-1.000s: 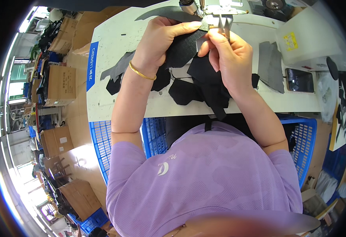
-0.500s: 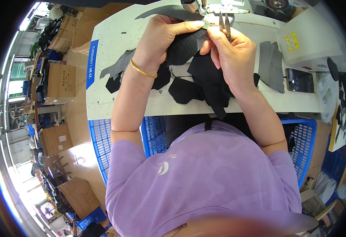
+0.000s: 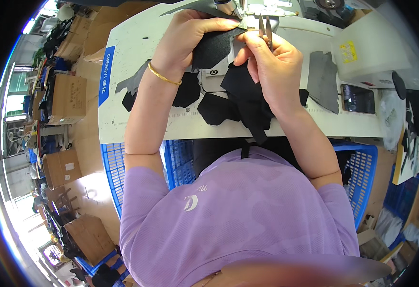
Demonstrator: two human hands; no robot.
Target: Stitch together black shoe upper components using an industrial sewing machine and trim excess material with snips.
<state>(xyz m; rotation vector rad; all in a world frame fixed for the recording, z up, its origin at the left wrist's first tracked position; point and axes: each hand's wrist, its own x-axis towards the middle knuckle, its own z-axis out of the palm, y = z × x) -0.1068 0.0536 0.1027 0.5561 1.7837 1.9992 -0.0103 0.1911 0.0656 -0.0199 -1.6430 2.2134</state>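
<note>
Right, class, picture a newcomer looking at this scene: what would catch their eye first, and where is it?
Probably the broad purple shirt, which fills the lower middle. Then, at top centre beside the sewing machine, the left hand pinches a dark fabric piece while the right hand holds scissors, blades upward. Nearer the body, black pieces lie on the pale table.

Bright windows along far left, white glare on tan floor, brown cardboard boxes lining that side, blue perforated baskets left and right below white surface.
</note>
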